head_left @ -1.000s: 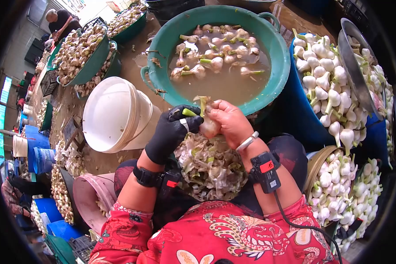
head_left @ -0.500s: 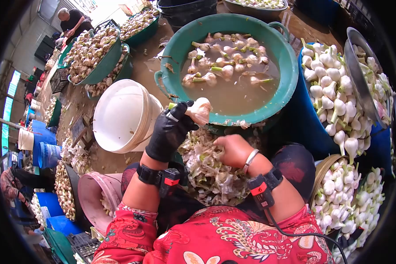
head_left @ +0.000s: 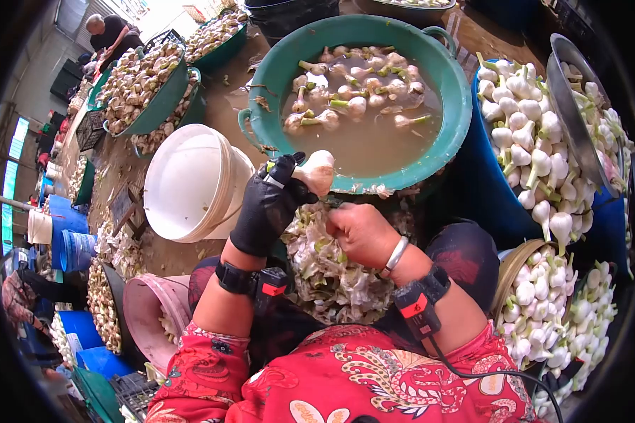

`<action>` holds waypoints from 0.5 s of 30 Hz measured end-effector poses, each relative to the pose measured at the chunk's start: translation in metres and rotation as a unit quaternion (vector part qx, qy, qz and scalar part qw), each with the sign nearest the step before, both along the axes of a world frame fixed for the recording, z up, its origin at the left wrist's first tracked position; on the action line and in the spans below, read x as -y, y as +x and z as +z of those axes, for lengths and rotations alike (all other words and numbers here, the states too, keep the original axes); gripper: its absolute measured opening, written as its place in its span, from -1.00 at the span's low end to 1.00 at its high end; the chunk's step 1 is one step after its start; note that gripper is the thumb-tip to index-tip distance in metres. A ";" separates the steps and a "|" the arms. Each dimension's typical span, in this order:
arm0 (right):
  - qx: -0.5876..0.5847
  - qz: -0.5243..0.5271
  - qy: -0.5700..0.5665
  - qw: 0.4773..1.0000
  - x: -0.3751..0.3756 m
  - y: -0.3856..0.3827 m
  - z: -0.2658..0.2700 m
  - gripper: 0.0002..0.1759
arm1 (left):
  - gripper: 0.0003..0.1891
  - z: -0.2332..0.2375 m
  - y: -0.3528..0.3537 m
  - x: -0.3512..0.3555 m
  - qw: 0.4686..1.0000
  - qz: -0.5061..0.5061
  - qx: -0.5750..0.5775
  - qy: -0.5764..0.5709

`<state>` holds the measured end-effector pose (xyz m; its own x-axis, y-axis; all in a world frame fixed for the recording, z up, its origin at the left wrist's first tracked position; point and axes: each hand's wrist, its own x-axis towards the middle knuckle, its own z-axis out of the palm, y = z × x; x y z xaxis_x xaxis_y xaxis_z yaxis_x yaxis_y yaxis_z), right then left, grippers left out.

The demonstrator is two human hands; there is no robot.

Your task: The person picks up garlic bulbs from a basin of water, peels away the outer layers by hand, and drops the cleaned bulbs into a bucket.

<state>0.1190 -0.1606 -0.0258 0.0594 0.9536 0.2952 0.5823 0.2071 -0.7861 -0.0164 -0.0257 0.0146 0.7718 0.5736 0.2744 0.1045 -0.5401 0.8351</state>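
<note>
My left hand (head_left: 268, 204), in a black glove, is closed around a garlic bulb (head_left: 316, 173), its pale round head poking out past the fingers at the near rim of a green tub (head_left: 363, 185). Just right of and below it, my bare right hand (head_left: 363, 231) is curled shut. A small dark tip shows by its fingers, too little to name. Beneath both hands lies a heap of loose garlic skins (head_left: 342, 285). In the tub, several garlic bulbs (head_left: 356, 106) with cut stems float in murky water.
To the left stand a white bucket (head_left: 183, 183) and a pink bucket (head_left: 148, 310). On the right, peeled white garlic fills a blue barrel (head_left: 497, 201) and a smaller tub (head_left: 504, 282). Unpeeled garlic (head_left: 144, 81) is heaped at upper left, near another person (head_left: 109, 35).
The bulb in my left hand has turned and now looks whiter. My right hand has moved left, closer to it. The view has shifted slightly.
</note>
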 end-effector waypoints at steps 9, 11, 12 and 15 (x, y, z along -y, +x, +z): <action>-0.304 -0.308 0.031 0.901 -0.027 0.001 0.014 -0.80 | -0.73 -0.003 0.007 0.017 0.843 0.001 0.181 -0.507; -0.313 -0.330 0.019 0.891 -0.031 -0.001 0.013 -0.81 | -0.74 -0.005 0.008 0.018 0.895 -0.007 0.143 -0.422; -0.321 -0.348 0.008 0.881 -0.033 -0.001 0.013 -0.83 | -0.74 -0.006 0.008 0.019 0.938 -0.013 0.106 -0.331; -0.372 -0.338 0.012 0.865 -0.037 0.001 0.002 -0.88 | -0.72 -0.011 0.011 0.022 0.972 -0.017 0.072 -0.221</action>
<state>0.1203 -0.1236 -0.0233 0.7820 0.6217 -0.0454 -0.0886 0.0388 -0.9953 -0.0050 -0.0481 0.0037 0.7642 0.6349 0.1135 -0.0424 -0.1262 0.9911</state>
